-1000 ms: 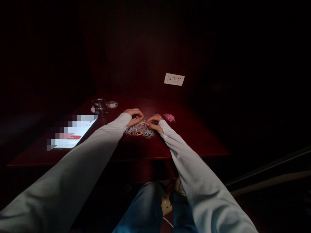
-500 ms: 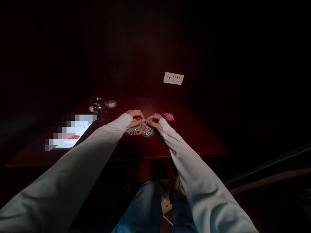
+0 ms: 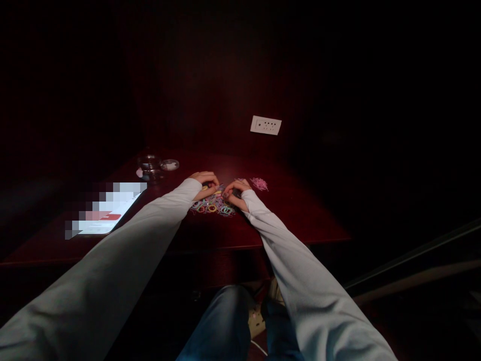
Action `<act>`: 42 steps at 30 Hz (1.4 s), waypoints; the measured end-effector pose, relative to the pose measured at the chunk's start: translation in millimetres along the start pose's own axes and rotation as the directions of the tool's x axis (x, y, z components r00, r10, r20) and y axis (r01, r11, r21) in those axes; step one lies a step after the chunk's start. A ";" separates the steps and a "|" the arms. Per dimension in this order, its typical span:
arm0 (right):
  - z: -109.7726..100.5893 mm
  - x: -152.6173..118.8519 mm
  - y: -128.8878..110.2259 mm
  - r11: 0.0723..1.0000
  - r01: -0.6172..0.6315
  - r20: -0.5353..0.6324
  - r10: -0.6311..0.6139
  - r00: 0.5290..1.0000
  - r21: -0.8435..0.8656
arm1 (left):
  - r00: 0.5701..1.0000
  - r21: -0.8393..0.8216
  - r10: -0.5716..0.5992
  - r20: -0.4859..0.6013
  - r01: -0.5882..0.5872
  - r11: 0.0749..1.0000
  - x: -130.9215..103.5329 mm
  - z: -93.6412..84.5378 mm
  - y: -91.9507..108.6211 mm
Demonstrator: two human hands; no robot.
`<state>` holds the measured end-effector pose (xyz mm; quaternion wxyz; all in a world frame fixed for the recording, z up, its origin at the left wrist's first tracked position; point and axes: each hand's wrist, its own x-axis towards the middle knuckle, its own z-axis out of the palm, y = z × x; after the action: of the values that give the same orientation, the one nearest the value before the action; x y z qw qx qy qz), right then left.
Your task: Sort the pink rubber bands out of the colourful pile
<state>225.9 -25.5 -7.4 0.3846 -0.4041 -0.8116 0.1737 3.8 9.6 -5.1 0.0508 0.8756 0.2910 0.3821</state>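
Observation:
A heap of small coloured bands and rings (image 3: 213, 205) lies on the dark red table (image 3: 300, 215). My left hand (image 3: 206, 184) is over the heap's left and back part, its fingers curled with the tips close together; anything between them is too small to name. At the heap's right side, my right hand (image 3: 236, 192) has its thumb and fingers drawn together over a bit that I cannot make out. A narrow gap separates the two hands. Beyond my right hand lies a smaller pile of pink bands (image 3: 259, 184).
A clear round jar (image 3: 149, 168) stands at the back left, with a clear lid (image 3: 170, 165) beside it. On the left lies a lit tablet or phone (image 3: 112, 213), partly pixelated. A white socket plate (image 3: 266, 125) is on the back wall.
My hands, which met over the heap, have come apart, leaving a small gap between the fingertips. The whole view has shifted slightly.

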 end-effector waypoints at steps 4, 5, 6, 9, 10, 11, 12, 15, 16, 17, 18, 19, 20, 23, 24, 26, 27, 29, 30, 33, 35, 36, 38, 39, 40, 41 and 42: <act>7.0 -1.0 -0.5 0.993 0.068 0.082 -0.060 0.995 -0.098 | 1.000 0.002 -0.003 -0.015 0.003 1.000 0.4 -0.8 0.8; 7.3 -1.0 0.4 0.991 0.074 0.081 -0.066 0.995 -0.108 | 1.000 0.001 -0.006 -0.017 0.006 1.000 0.4 -1.1 1.3; 6.8 -1.1 1.6 0.991 0.075 0.070 -0.068 0.995 -0.114 | 1.000 0.002 -0.008 -0.018 0.008 1.000 0.3 -1.4 2.0; 3.6 -1.6 5.7 0.991 0.059 0.021 -0.056 0.998 -0.122 | 1.000 0.011 -0.017 -0.021 0.017 1.000 -0.2 -2.1 3.9; 2.8 -1.8 7.1 0.991 0.054 0.011 -0.053 0.999 -0.123 | 1.000 0.014 -0.019 -0.021 0.019 1.000 -0.4 -2.2 4.4; 2.4 -1.9 8.4 0.991 0.053 0.008 -0.053 0.999 -0.123 | 1.000 0.016 -0.020 -0.019 0.020 1.000 -0.6 -2.4 4.8; 2.6 -1.8 9.5 0.991 0.054 0.011 -0.054 0.999 -0.123 | 1.000 0.017 -0.021 -0.015 0.021 1.000 -0.7 -2.5 5.0; 6.1 -0.2 11.9 0.991 0.034 0.017 -0.032 0.999 -0.133 | 1.000 0.016 -0.020 0.000 0.020 1.000 -0.9 -2.8 4.9; 7.6 0.6 12.1 0.990 0.017 0.013 -0.015 1.000 -0.139 | 1.000 0.018 -0.021 0.004 0.021 1.000 -0.9 -2.8 4.7; 8.9 1.3 11.9 0.990 0.000 0.011 0.001 1.000 -0.144 | 1.000 0.020 -0.020 0.006 0.020 1.000 -0.9 -2.8 4.4; 9.9 1.9 11.3 0.989 -0.012 0.012 0.014 1.000 -0.146 | 1.000 0.022 -0.019 0.007 0.019 1.000 -0.8 -2.6 4.0; 10.4 2.3 10.4 0.989 -0.019 0.022 0.023 1.000 -0.145 | 1.000 0.024 -0.017 0.006 0.017 1.000 -0.6 -2.3 3.5; 10.3 2.5 9.0 0.990 -0.022 0.036 0.028 0.999 -0.142 | 1.000 0.023 -0.015 0.005 0.014 1.000 -0.4 -2.0 3.0; 7.8 1.8 4.0 0.992 -0.031 0.082 0.041 0.996 -0.121 | 1.000 0.013 -0.006 0.001 0.006 1.000 0.3 -1.1 1.4; 6.7 1.3 2.4 0.993 -0.037 0.088 0.047 0.995 -0.112 | 1.000 0.009 -0.007 0.000 0.007 1.000 0.5 -1.0 1.1; 5.0 0.7 0.4 0.994 -0.048 0.096 0.057 0.994 -0.095 | 1.000 0.006 -0.014 0.000 0.014 1.000 0.6 -1.3 1.1; 4.6 0.6 0.1 0.995 -0.051 0.102 0.059 0.993 -0.087 | 1.000 0.006 -0.019 0.002 0.019 1.000 0.7 -1.7 1.3; 4.4 0.9 1.0 0.996 -0.052 0.120 0.061 0.991 -0.072 | 1.000 0.007 -0.024 0.006 0.024 1.000 0.6 -2.5 2.1; 4.7 1.2 2.0 0.996 -0.053 0.125 0.061 0.990 -0.067 | 1.000 0.006 -0.024 0.007 0.024 1.000 0.6 -2.9 2.5; 5.6 2.7 5.7 0.997 -0.049 0.119 0.055 0.991 -0.056 | 1.000 -0.008 -0.021 0.006 0.021 1.000 0.4 -3.2 3.5; 5.4 3.6 7.4 0.998 -0.038 0.112 0.042 0.993 -0.042 | 1.000 -0.020 -0.018 0.008 0.018 1.000 0.3 -2.7 3.5; 5.0 4.0 7.8 0.999 -0.034 0.110 0.037 0.993 -0.033 | 1.000 -0.023 -0.019 0.010 0.019 1.000 0.2 -2.4 3.3; 3.8 4.6 7.4 0.999 -0.037 0.105 0.038 0.994 -0.016 | 1.000 -0.023 -0.022 0.012 0.022 0.999 0.0 -1.6 2.4; 3.2 4.9 6.9 0.999 -0.044 0.099 0.045 0.994 -0.008 | 1.000 -0.020 -0.024 0.012 0.024 1.000 -0.1 -1.2 1.8; 2.8 5.1 6.3 0.999 -0.052 0.095 0.052 0.994 -0.001 | 1.000 -0.019 -0.025 0.012 0.026 0.999 -0.2 -0.8 1.2; 2.6 5.3 5.9 0.998 -0.060 0.089 0.060 0.994 0.007 | 1.000 -0.022 -0.025 0.012 0.025 0.999 -0.4 -0.4 0.5; 2.7 5.5 5.6 0.998 -0.067 0.079 0.066 0.995 0.015 | 1.000 -0.028 -0.022 0.012 0.022 0.999 -0.5 0.1 -0.2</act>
<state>224.7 -17.6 -9.8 0.3498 -0.4202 -0.8107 0.2093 3.5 9.5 -5.5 0.0689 0.8738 0.2951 0.3804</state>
